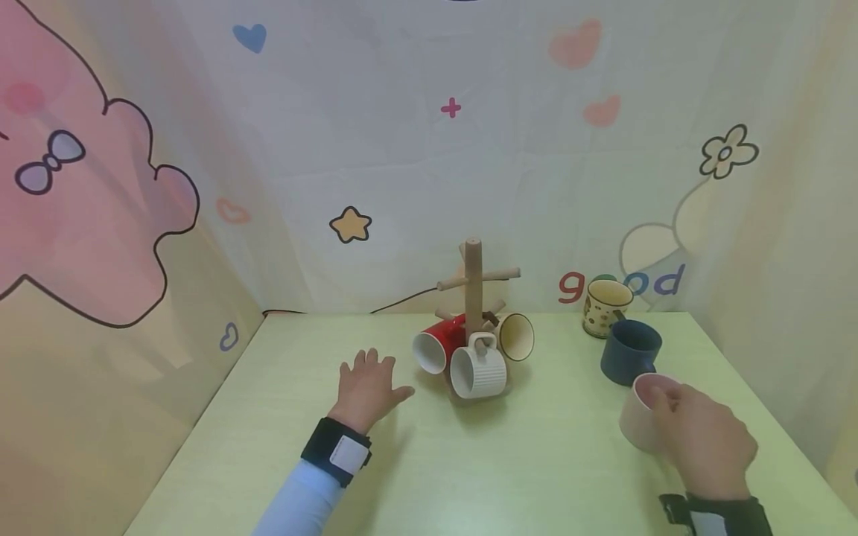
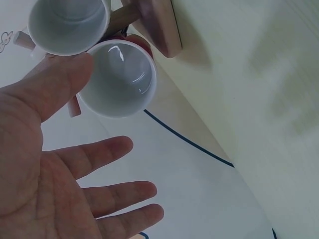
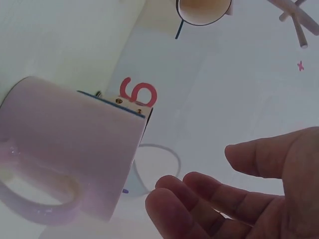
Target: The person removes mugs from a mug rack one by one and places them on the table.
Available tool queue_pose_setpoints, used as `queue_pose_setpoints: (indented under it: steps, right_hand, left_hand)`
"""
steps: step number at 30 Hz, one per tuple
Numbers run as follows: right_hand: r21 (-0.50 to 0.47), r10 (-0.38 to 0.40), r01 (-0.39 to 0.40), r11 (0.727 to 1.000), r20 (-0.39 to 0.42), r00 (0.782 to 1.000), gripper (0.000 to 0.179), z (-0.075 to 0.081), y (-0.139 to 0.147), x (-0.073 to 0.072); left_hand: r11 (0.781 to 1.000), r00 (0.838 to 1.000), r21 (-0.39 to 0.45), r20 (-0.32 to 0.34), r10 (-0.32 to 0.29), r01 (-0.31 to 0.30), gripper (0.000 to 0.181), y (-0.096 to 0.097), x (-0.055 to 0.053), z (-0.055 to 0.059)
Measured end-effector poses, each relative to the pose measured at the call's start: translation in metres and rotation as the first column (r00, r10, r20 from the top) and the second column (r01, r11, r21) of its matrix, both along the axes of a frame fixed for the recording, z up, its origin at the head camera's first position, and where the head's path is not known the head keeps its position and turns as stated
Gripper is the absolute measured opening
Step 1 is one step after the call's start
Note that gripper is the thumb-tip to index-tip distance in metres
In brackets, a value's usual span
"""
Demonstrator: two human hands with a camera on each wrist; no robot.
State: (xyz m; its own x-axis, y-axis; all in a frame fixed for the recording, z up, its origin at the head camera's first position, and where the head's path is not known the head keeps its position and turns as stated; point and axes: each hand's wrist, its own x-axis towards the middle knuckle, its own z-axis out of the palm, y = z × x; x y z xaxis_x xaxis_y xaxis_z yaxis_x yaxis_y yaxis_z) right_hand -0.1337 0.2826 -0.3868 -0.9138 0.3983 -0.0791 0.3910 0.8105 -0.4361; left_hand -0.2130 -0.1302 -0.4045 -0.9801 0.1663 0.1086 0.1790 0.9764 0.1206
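My left hand (image 1: 367,391) hovers over the table with fingers spread, left of a wooden mug tree (image 1: 473,286), holding nothing. On the tree hang a red mug (image 1: 454,335), a white ribbed mug (image 1: 484,374) and a cream-lined mug (image 1: 516,337). In the left wrist view, the thumb of the left hand (image 2: 45,174) overlaps the white mug's rim; contact is unclear. At the right, my right hand (image 1: 710,443) is beside a pink mug (image 1: 637,423) standing on the table. The right wrist view shows its fingers loosely bent, apart from the mug (image 3: 75,134) and its handle.
Behind the pink mug stand a dark blue mug (image 1: 630,351) and a spotted cream mug (image 1: 596,316), in a row along the table's right side. Bare upper pegs (image 1: 503,274) stick out from the tree. A printed curtain (image 1: 402,149) closes off the back.
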Motion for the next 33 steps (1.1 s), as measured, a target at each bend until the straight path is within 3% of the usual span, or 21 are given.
queue_pose_setpoints:
  steps: [12,16,19,27,33]
  right_hand:
    - [0.029,0.108,-0.106,0.994,-0.126,0.986,0.038,-0.002,-0.026,-0.007]
    - [0.143,0.188,-0.155,0.977,-0.257,0.948,0.035,-0.007,-0.039,-0.008]
    - [0.239,0.251,-0.181,0.954,-0.305,0.919,0.035,-0.008,-0.048,-0.008]
    - [0.154,0.336,-0.309,0.939,-0.21,0.918,0.043,-0.007,-0.072,-0.022]
    - [0.175,0.387,-0.358,0.917,-0.177,0.905,0.042,-0.005,-0.101,-0.041]
  left_hand:
    - [1.0,1.0,0.017,0.0,-0.001,0.001,0.064,0.003,-0.003,0.005]
    - [1.0,1.0,0.022,-0.011,-0.006,0.007,0.063,0.004,-0.009,0.005]
    - [0.999,1.0,0.029,-0.026,-0.013,0.014,0.063,0.006,-0.014,0.006]
    - [0.999,0.993,0.008,-0.109,-0.044,0.045,0.062,0.012,-0.028,0.013]
    - [0.998,0.996,0.042,-0.074,-0.043,0.046,0.062,0.021,-0.05,0.021]
